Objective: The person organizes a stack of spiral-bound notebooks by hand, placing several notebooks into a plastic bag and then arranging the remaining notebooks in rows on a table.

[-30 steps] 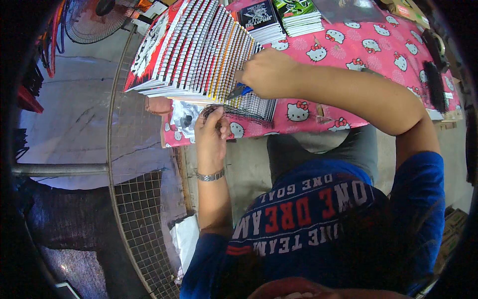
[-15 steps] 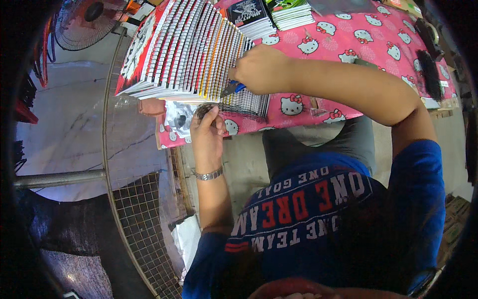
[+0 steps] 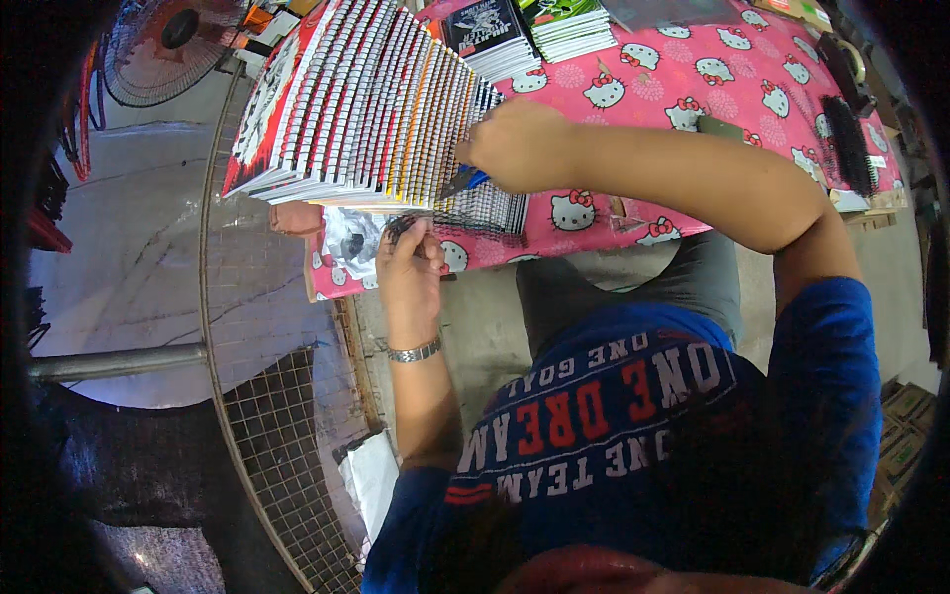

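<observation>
A row of wire-bound notebooks (image 3: pixel 366 109) leans in a fanned stack at the table's left, with the bound edges toward me. My right hand (image 3: pixel 520 144) is closed around blue-handled pliers (image 3: pixel 463 182), mostly hidden by the fingers. Their dark jaws are at the lower right edge of the stack, near the black bindings. Just below, my left hand (image 3: pixel 411 267) pinches a tangle of thin black wire (image 3: pixel 401 230) against the stack's lower edge. Where this wire joins the bindings cannot be made out.
A pink patterned cloth (image 3: pixel 633 94) covers the table. Dark-covered notebooks (image 3: pixel 485 40) and green-covered notebooks (image 3: pixel 569 30) are stacked at the back. A black brush-like bundle (image 3: pixel 849 148) lies far right. A fan (image 3: pixel 178 30) and a wire-mesh rack (image 3: pixel 267 416) stand at left.
The whole view has shifted slightly. My right hand keeps the pliers at the stack's edge, and my left hand still pinches the black wire, with little movement of either.
</observation>
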Demonstrator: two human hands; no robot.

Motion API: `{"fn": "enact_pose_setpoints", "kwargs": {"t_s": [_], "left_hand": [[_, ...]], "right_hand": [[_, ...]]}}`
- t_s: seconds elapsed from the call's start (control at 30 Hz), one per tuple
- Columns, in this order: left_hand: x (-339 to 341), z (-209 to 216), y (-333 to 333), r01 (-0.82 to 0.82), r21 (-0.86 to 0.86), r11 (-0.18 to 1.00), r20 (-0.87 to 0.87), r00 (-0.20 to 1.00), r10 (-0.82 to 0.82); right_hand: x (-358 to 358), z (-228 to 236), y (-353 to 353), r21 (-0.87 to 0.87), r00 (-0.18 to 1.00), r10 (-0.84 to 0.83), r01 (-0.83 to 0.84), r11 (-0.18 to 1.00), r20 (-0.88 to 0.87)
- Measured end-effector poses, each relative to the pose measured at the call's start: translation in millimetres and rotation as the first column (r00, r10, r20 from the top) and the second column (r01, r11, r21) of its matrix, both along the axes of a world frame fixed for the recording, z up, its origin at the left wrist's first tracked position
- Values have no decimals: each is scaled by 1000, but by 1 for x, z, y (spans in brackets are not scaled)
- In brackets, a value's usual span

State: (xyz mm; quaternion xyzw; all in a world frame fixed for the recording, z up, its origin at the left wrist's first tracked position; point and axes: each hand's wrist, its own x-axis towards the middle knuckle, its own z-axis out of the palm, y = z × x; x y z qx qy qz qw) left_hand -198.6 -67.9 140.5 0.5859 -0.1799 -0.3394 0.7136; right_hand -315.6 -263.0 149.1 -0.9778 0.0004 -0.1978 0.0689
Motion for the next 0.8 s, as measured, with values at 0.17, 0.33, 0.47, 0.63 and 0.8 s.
{"fn": "enact_pose_setpoints", "kwargs": {"t_s": [0.17, 0.33, 0.47, 0.63, 0.8], "left_hand": [[-9, -5, -9, -32, -40, 999, -107, 994, 28], [-6, -14, -9, 44, 30, 999, 61, 997, -46], [1, -19, -3, 33, -41, 999, -39, 999, -35], [-11, -17, -11, -1, -5, 1000, -80, 997, 0], [-5, -24, -9, 43, 69, 997, 41, 998, -46]], "right_hand": [[4, -19, -2, -194, 921, 87, -12, 981, 380], [6, 7, 10, -56, 989, -2, -6, 998, -151], [-2, -1, 3, -10, 985, -46, 45, 999, -167], [2, -26, -1, -167, 939, 67, -10, 986, 337], [5, -4, 11, -107, 998, 6, -13, 994, -67]]}}
